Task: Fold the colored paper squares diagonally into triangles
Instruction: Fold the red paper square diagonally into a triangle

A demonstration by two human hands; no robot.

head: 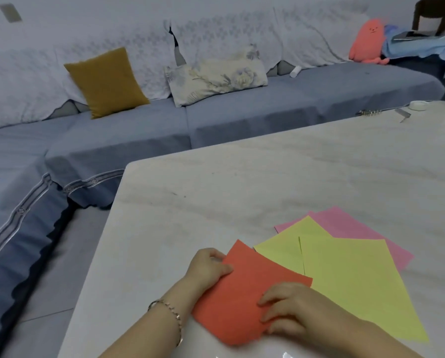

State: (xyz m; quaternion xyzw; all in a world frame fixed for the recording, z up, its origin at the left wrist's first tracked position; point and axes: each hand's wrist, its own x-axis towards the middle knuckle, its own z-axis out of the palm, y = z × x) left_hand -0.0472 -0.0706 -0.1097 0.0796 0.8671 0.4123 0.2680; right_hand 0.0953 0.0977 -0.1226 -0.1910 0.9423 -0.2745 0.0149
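Pinching orange paper (244,288) left edge, left hand (209,267); right hand (289,312), fingers curled, grips near edge.

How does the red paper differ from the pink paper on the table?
The red paper is held by the left hand and the right hand; the pink paper lies untouched. The red paper lies nearest the person; the pink paper lies farthest back, partly under the yellow sheets. Both rest on the table, and neither is folded yet.
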